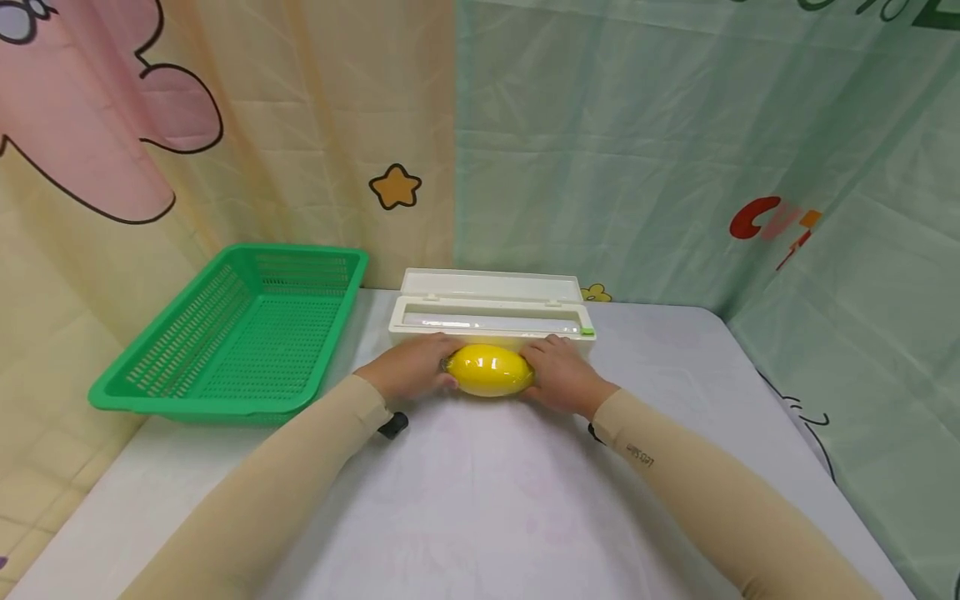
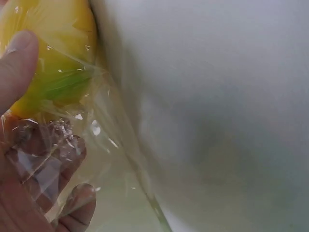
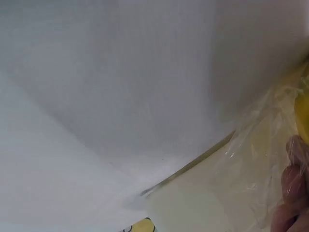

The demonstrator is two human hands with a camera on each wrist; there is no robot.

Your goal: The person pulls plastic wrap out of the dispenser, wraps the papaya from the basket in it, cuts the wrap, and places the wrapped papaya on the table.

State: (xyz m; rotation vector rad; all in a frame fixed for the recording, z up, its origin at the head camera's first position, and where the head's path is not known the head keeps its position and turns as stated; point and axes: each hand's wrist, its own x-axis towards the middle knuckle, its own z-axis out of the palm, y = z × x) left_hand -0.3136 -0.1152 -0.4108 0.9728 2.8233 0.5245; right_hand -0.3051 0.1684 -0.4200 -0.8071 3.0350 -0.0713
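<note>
A glossy yellow oval fruit point(image 1: 490, 370), green toward one end, is covered in clear plastic wrap point(image 2: 104, 116) that spreads loosely past it. My left hand point(image 1: 415, 367) holds the fruit's left end. In the left wrist view its thumb point(image 2: 21, 63) lies on the fruit, and its curled fingers show through the film. The right end is held by my right hand point(image 1: 564, 377), whose curled fingers show only partly at the edge of the right wrist view. Just behind the fruit stands a white plastic wrap dispenser point(image 1: 405, 321), lid raised, with a small green slider at its right.
To the left a green slotted basket point(image 1: 341, 333) stands on the white-covered table point(image 1: 480, 517). Patterned curtains point(image 1: 600, 150) hang close behind the dispenser and along both sides. The table's right edge runs beside the right curtain.
</note>
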